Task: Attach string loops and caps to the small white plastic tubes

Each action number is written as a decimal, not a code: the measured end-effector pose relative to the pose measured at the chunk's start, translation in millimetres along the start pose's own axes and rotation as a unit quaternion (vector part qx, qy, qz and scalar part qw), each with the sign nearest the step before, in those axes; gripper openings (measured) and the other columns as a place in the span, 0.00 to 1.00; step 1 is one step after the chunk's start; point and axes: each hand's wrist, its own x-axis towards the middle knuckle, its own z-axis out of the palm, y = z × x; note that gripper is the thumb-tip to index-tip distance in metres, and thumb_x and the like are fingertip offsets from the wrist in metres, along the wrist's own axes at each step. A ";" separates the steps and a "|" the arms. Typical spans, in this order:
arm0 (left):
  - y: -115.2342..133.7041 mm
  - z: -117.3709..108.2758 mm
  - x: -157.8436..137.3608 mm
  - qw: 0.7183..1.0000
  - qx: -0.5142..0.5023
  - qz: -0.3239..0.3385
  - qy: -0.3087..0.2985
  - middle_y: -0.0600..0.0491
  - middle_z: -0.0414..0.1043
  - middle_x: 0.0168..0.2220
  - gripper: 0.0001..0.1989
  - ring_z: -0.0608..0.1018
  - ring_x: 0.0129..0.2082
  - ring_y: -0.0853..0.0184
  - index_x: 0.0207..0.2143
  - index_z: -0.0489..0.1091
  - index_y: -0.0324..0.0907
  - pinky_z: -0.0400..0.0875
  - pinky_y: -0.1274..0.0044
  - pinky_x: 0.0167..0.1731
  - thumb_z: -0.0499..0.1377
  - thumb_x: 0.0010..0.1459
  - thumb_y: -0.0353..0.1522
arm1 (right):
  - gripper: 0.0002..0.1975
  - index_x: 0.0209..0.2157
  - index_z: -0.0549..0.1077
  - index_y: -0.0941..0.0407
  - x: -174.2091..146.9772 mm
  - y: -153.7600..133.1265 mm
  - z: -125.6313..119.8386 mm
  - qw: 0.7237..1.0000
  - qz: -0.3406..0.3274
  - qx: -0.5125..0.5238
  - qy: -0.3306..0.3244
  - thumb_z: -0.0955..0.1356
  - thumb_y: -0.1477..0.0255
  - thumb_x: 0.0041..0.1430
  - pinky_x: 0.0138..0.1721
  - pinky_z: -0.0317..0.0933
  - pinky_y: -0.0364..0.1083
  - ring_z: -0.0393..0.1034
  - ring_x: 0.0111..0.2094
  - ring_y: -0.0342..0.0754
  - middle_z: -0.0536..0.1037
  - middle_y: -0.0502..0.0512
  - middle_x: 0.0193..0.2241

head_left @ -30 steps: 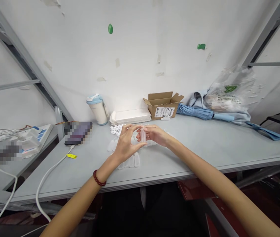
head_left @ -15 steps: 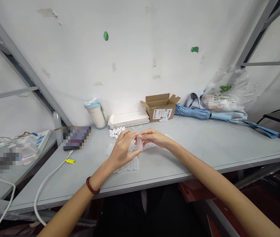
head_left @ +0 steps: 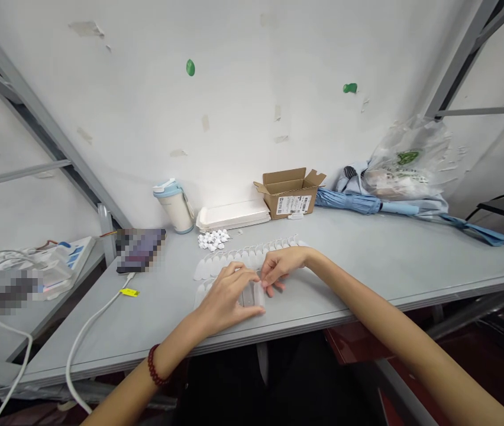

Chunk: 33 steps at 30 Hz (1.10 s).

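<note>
My left hand (head_left: 228,297) holds a small translucent plastic tube (head_left: 258,294) lengthwise, index finger at its top end and thumb at its bottom. The tube is low over the table, at the right end of a row of similar tubes; whether it rests on the surface I cannot tell. Part of that row is hidden under my left hand. My right hand (head_left: 282,266) pinches the same tube near its upper right end, the other fingers curled. Behind both hands runs a second row of frosted pieces (head_left: 229,259) with thin looped tops.
A pile of small white caps (head_left: 213,239) lies in front of a white tray (head_left: 234,216). Along the wall stand a tumbler (head_left: 174,206), an open cardboard box (head_left: 291,195) and a folded blue umbrella (head_left: 352,201). A white cable (head_left: 84,331) crosses the left side.
Both hands have come down toward the table's front edge with the tube, from above the rows to the near row's right end. The back row and white caps now show more fully.
</note>
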 end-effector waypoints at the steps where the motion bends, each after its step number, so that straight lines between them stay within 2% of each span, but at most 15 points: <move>1: 0.8 -0.1 0.7 1.000 0.000 -0.002 -0.010 0.51 0.73 0.42 0.19 0.67 0.46 0.57 0.40 0.68 0.44 0.64 0.65 0.47 0.67 0.46 0.38 | 0.20 0.33 0.76 0.63 0.3 0.6 0.1 1.000 0.008 0.000 -0.010 0.70 0.58 0.50 0.17 0.45 0.38 0.66 0.20 0.36 0.78 0.54 0.26; 9: -5.4 0.3 4.0 0.999 0.006 -0.021 -0.048 0.50 0.73 0.41 0.20 0.66 0.47 0.56 0.41 0.68 0.43 0.64 0.65 0.45 0.66 0.47 0.40 | 0.21 0.32 0.75 0.63 -2.2 -0.6 -0.4 0.998 0.056 -0.013 -0.013 0.72 0.58 0.46 0.16 0.44 0.39 0.62 0.17 0.35 0.77 0.51 0.23; 21: -6.1 0.8 5.2 0.999 0.003 -0.021 -0.032 0.51 0.71 0.42 0.19 0.67 0.46 0.56 0.41 0.66 0.44 0.64 0.65 0.43 0.66 0.47 0.37 | 0.24 0.37 0.74 0.62 -1.6 5.0 -3.9 0.999 0.041 -0.010 0.015 0.73 0.57 0.45 0.18 0.47 0.39 0.61 0.18 0.35 0.77 0.51 0.25; 33: -2.0 0.8 5.5 0.998 0.001 -0.041 -0.044 0.49 0.70 0.42 0.18 0.66 0.46 0.57 0.41 0.66 0.42 0.64 0.65 0.44 0.65 0.48 0.36 | 0.23 0.38 0.74 0.62 -2.3 2.4 -3.4 0.998 0.034 -0.001 0.054 0.72 0.59 0.46 0.19 0.47 0.39 0.59 0.18 0.35 0.76 0.51 0.25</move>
